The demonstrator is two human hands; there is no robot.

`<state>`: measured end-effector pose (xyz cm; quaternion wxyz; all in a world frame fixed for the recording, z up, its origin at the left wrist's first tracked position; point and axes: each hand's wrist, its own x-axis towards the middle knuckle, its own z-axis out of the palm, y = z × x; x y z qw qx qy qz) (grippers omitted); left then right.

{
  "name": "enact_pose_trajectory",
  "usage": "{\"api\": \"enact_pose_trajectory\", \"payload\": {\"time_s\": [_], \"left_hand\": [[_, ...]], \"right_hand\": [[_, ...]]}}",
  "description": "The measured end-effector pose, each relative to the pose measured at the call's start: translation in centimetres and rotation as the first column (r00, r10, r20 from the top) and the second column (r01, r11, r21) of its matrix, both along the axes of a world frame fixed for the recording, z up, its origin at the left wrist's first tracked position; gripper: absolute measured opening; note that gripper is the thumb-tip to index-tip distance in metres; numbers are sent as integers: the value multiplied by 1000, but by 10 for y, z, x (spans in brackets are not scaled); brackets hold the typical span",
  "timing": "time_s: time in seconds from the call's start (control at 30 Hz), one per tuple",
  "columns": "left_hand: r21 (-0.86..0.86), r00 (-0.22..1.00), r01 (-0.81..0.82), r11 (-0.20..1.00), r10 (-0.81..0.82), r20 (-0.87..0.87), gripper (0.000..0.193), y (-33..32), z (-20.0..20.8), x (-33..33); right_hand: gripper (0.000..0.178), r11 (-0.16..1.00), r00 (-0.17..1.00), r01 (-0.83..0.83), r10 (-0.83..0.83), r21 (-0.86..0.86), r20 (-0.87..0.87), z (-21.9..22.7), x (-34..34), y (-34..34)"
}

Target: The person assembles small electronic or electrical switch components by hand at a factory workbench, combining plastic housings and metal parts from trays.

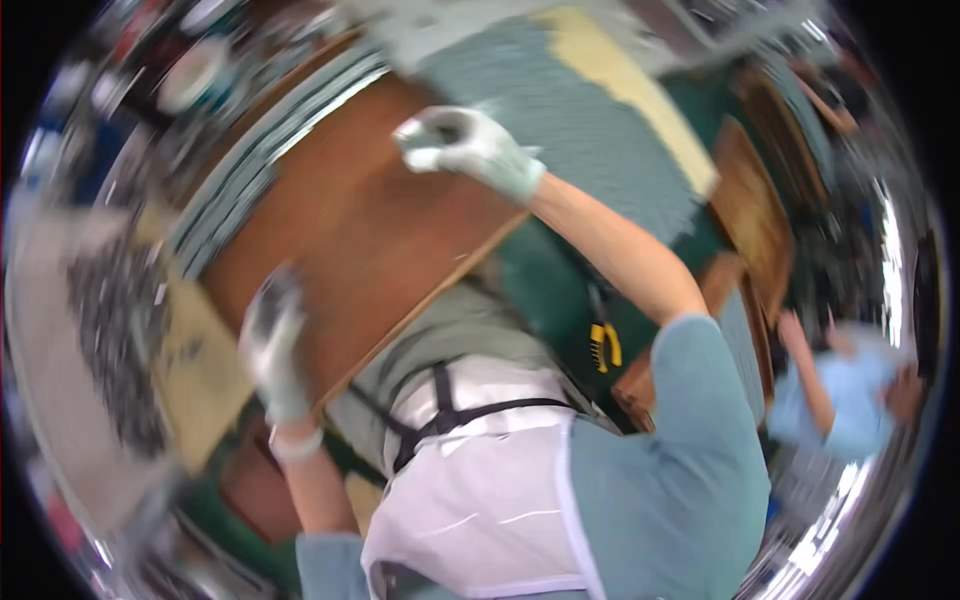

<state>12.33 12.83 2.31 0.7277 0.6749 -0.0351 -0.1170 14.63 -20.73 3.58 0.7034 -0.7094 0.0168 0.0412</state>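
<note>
Brown board [350, 215] sits slantwise over the wearer's lap, one long edge just above the grey trousers [450, 330]. Grey strips [275, 150] run along the board's far long edge, packed side by side.

R hand [470, 150], in a pale glove, is over the board's R end — thumb & fingers curled toward each other; can't tell if that grip has anything in it, too blurry. L hand [278, 345], also gloved w/ dark fingertips, is at the board's L end; blurred too, so can't tell if its grip is on the board or just next to it.

Beyond the board's R end: a wide grey sheet [590, 120] w/ a yellow sheet [640, 100] showing along its far edge. R of the board, on the green bench [540, 275]: pliers w/ yellow-&-black handles [605, 345]. L of the board: a pile of dark grey pcs [120, 340]. Well R of the board — a co-worker in a lt-blue top [850, 400].
</note>
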Motion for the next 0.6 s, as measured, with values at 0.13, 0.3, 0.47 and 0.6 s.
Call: {"api": "enact_pose_trajectory", "payload": {"time_s": [0.13, 0.3, 0.47, 0.6], "left_hand": [[-417, 996, -19, 909, -20, -90, 53, -12, -41, -1], [-594, 977, -15, 804, -113, -178, 53, -3, -49, -9], [-303, 979, -128, 944, 72, -188, 34, -8, -46, -16], [-168, 981, -184, 968, 170, -95, 26, -12, -48, -18]], "right_hand": [[42, 927, 964, -221, 254, 302, -73, -33, -8, 89], [33, 906, 947, -309, 320, 291, 8, -44, -5, 121], [25, 948, 956, -295, 294, 118, 27, -51, -4, 128], [23, 956, 959, -233, 256, 181, -118, -49, -8, 131]]}}
